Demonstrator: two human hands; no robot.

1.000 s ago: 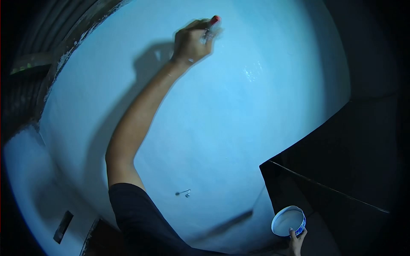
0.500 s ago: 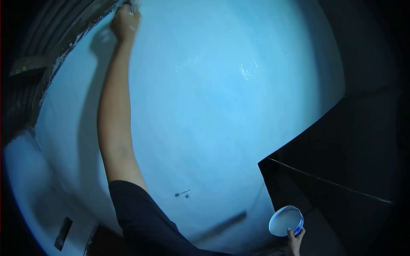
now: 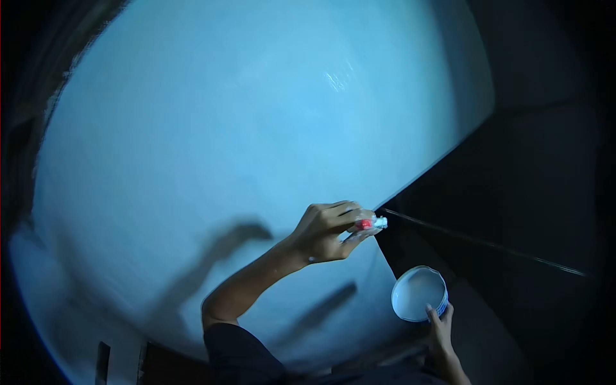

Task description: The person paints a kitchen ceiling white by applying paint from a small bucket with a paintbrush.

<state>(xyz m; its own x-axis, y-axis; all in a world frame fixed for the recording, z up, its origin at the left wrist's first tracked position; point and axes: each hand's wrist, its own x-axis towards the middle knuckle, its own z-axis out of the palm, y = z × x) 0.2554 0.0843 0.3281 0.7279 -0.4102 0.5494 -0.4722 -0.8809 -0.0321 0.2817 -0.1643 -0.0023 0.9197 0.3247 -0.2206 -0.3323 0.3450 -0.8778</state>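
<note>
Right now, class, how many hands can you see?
2. The left hand, in front of the wall, grips a small red object; the right hand, at lower right, holds the bowl by its rim.

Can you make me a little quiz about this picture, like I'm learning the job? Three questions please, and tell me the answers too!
1. Fill the gap: The small thing in the fingers of the left hand has a pale part and a ____ part.
2. Pick one: What holds the bowl?
A) The left hand
B) The right hand
C) Both hands
3. True or false: The left hand is dipping into the bowl.

Key: 1: red. 2: B. 3: false, the left hand is up and away from the bowl.
</note>
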